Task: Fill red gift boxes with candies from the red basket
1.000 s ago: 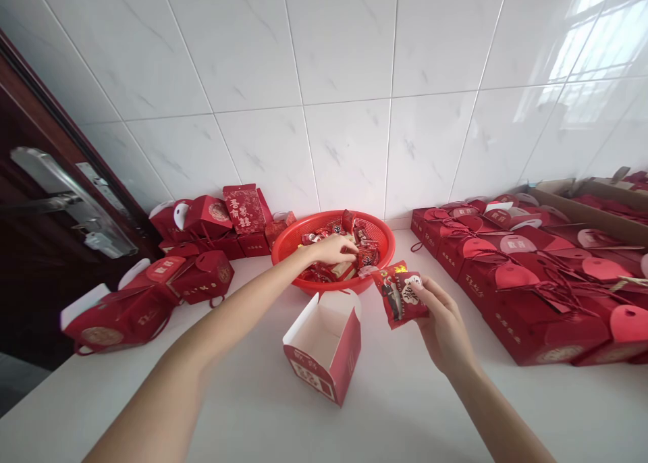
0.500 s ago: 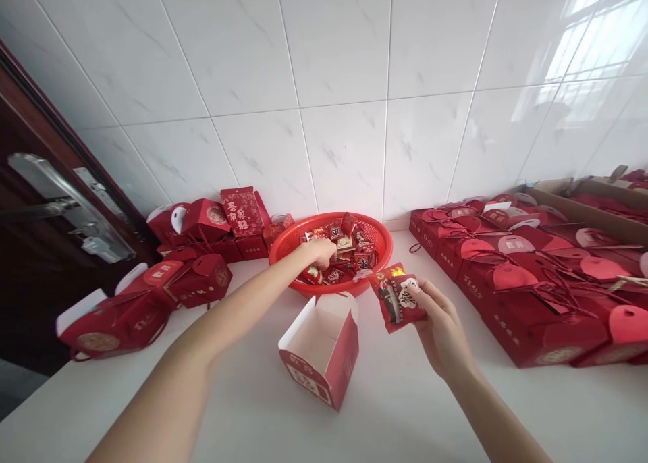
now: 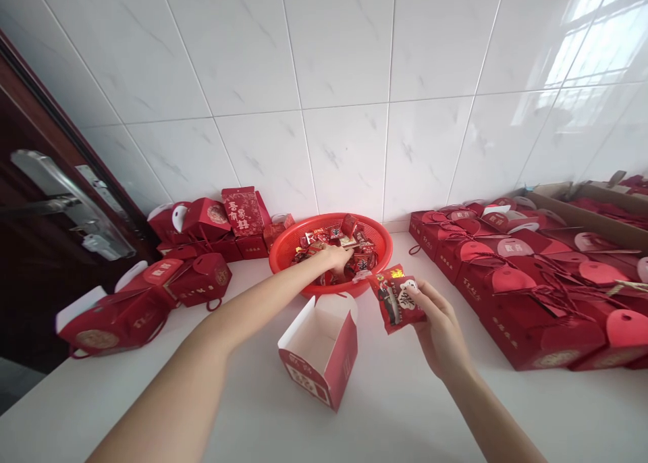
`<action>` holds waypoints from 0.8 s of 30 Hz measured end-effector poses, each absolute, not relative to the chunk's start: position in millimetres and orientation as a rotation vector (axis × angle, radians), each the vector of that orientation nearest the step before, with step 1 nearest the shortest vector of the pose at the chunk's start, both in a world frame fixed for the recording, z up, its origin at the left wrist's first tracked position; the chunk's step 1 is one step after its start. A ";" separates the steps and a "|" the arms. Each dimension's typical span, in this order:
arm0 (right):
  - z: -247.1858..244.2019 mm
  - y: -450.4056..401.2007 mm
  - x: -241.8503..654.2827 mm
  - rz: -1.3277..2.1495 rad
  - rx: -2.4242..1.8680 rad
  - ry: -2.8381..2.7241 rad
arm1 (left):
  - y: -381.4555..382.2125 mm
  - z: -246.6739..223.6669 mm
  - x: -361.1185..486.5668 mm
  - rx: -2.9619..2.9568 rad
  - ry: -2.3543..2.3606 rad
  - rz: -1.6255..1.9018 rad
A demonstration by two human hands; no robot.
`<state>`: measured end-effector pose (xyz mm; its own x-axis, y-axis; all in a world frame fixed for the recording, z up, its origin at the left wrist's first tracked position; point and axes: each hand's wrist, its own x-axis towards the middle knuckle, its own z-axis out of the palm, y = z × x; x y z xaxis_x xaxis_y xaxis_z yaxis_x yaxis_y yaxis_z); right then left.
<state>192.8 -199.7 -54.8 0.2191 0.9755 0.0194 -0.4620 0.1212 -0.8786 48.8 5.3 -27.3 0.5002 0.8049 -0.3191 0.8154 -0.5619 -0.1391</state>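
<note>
Two bare hands work above a white, smooth tabletop [image 3: 243, 402]. Thumb and fingers of the right hand [image 3: 440, 321] are clamped on a shiny red, square wrapped packet [image 3: 393, 302] with a white printed patch, raised in front of the basket and to the right of the open box. The left hand [image 3: 335, 256] reaches down into a round, bright red plastic basket [image 3: 354, 288], its fingers among small, mostly red wrapped sweets [image 3: 365, 262]; whether they pinch one, I cannot tell. Just in front of the basket stands an upright, red cardboard box with a white interior [image 3: 318, 355], its top open. Rows of red cardboard gift boxes with dark red cords [image 3: 511, 314] fill the right side; more red cardboard boxes [image 3: 126, 314] cluster on the left.
</note>
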 end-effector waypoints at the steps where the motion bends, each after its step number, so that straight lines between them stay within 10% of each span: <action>1: -55.2 -199.5 192.8 1.202 -0.888 -0.741 | 6.3 -28.1 48.1 2.708 1.464 -0.520; 24: -55.6 -195.8 212.3 1.142 -1.120 -1.216 | 7.9 -17.6 21.7 2.612 1.681 -0.335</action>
